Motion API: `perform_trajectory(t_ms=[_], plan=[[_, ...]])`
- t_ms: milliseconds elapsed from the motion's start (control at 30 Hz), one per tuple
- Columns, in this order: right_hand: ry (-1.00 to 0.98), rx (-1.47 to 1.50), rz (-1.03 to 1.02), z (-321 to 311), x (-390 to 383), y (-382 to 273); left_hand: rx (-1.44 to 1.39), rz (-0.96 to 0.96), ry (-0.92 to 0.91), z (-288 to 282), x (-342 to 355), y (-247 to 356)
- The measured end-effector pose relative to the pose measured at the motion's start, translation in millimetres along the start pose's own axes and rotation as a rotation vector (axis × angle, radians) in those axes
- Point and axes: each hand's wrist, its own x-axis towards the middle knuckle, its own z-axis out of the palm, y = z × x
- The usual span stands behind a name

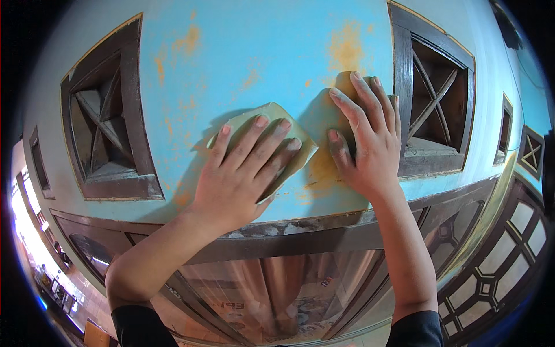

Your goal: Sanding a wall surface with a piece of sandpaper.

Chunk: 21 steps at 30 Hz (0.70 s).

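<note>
My left hand (231, 179) presses a greenish-beige sheet of sandpaper (303, 149) against a light blue wall (260, 52). Its fingers lie over the sheet, and the thumb is partly hidden by the sheet's lower edge. A corner of the sheet sticks out to the right, a little lifted. To the right, my right hand (367, 139) rests on the wall with its fingers apart, holding nothing; its fingertips look dusty. Yellow-orange worn patches (346, 49) show through the blue paint around both hands.
Dark wooden vent frames with crossed bars stand left (110, 124) and right (436, 98) of the hands. Below runs a brown wooden beam (289, 237) with scuffed paint, above a glass pane (289, 289) with curtains behind. A patterned door (497, 266) is at far right.
</note>
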Motion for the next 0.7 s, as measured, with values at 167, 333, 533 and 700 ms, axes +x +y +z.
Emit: perform_trajectory(t_ms=[167, 333, 533, 700], plan=[[0.002, -0.023, 0.008, -6.6, -1.6, 1.8, 0.072, -0.012, 0.048, -12.0, 35.0, -37.0], [0.031, 0.019, -0.009, 2.8, -0.4, -0.1, 0.098, -0.326, 0.318, -34.0, 129.6, -103.7], [0.006, -0.040, -0.011, 2.4, -2.2, 4.0, 0.179, -0.375, 0.130, -25.3, 148.3, -63.1], [0.000, -0.029, -0.004, -2.3, -2.4, 3.1, 0.120, -0.104, 0.343, -4.8, 100.9, -41.8]])
